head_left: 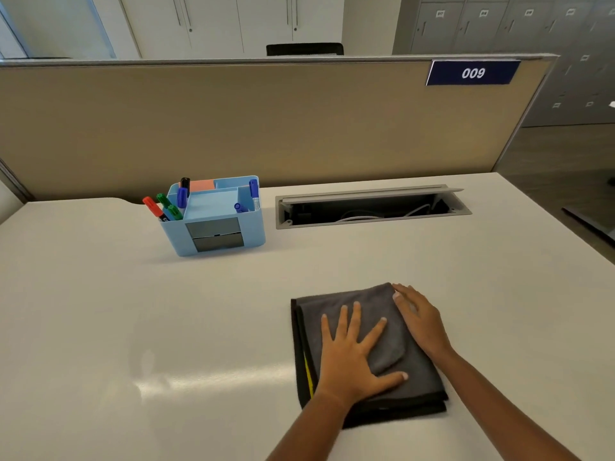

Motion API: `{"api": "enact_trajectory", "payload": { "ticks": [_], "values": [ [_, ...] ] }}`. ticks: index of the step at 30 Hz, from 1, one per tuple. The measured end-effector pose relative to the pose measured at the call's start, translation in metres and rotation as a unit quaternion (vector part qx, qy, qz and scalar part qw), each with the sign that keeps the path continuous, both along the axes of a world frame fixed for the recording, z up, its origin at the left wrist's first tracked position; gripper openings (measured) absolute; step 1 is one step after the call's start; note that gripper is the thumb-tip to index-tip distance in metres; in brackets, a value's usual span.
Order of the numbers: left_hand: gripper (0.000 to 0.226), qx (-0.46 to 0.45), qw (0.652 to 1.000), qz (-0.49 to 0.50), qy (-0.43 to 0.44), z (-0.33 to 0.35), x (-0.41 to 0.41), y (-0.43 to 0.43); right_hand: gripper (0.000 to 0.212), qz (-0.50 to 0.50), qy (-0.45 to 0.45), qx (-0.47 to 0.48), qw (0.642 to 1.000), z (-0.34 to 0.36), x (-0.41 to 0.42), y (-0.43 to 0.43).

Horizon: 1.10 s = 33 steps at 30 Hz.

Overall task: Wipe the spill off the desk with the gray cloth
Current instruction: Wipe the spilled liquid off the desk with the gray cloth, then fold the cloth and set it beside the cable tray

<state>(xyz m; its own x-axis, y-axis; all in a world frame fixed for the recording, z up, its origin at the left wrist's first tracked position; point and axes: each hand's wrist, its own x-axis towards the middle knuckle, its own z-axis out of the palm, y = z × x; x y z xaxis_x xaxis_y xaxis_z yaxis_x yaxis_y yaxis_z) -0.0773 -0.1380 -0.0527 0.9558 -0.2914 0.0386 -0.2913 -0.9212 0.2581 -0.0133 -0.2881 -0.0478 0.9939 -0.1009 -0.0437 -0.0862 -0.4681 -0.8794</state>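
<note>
A folded gray cloth point(412, 364) with a dark underside and a yellow tag lies flat on the white desk point(133, 311), right of centre near the front. My left hand point(352, 354) rests flat on top of it with fingers spread. My right hand point(421, 319) lies flat along the cloth's right edge, fingertips at its far right corner. Neither hand grips the cloth. No spill shows on the desk; only a faint glossy reflection lies left of the cloth.
A light blue desk organizer point(216, 217) with several markers stands at the back left of centre. An open cable tray point(372, 207) is sunk into the desk at the back right. A beige partition point(233, 128) closes the far edge.
</note>
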Motion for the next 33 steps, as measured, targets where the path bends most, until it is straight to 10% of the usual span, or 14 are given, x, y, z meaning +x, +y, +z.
{"api": "enact_trajectory", "payload": {
  "ticks": [11,19,33],
  "values": [
    [0.052,-0.123,0.988,0.090,-0.019,0.000,-0.008,0.047,0.038,-0.011,-0.031,-0.166,0.986,0.003,-0.031,-0.002],
    [0.039,-0.175,0.946,0.275,-0.006,0.015,-0.005,0.060,0.049,-0.008,0.033,-0.163,0.986,0.006,-0.058,-0.001],
    [0.016,-0.167,0.941,0.294,-0.014,0.037,0.060,0.072,0.048,-0.015,0.046,-0.113,0.992,0.014,-0.057,0.000]
  ]
}}
